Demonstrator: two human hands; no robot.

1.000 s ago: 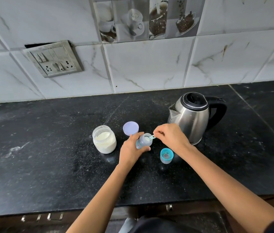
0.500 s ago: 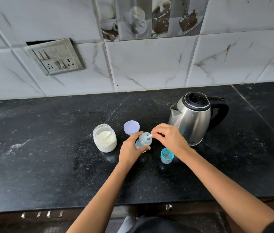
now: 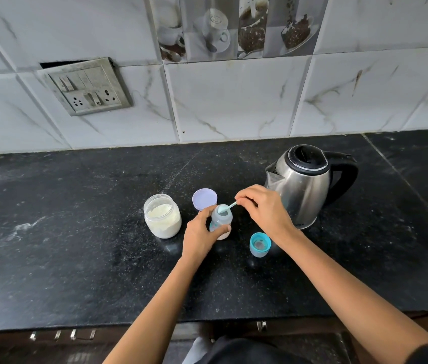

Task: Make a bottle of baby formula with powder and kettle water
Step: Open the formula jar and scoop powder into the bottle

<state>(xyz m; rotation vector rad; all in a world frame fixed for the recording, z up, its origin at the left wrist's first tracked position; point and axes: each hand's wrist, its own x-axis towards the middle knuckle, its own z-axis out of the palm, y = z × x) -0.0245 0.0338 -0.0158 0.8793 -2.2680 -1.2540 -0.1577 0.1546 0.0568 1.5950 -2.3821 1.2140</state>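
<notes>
A small clear baby bottle (image 3: 221, 218) stands open on the black counter (image 3: 76, 245). My left hand (image 3: 201, 233) grips its lower body. My right hand (image 3: 263, 207) pinches a small teal scoop (image 3: 225, 207) by its handle, with the scoop head over the bottle's mouth. An open glass jar of white powder (image 3: 162, 215) stands just left of the bottle. The steel kettle (image 3: 302, 183), lid down, stands to the right behind my right hand.
A lilac jar lid (image 3: 204, 199) lies behind the bottle. A teal bottle cap (image 3: 260, 244) sits to the bottle's right near my right wrist. A switch plate (image 3: 85, 86) hangs on the tiled wall. The counter's front edge runs below my forearms.
My right hand has shifted slightly, turning the scoop at the bottle's mouth. My left hand keeps its grip on the bottle. The camera has moved a little.
</notes>
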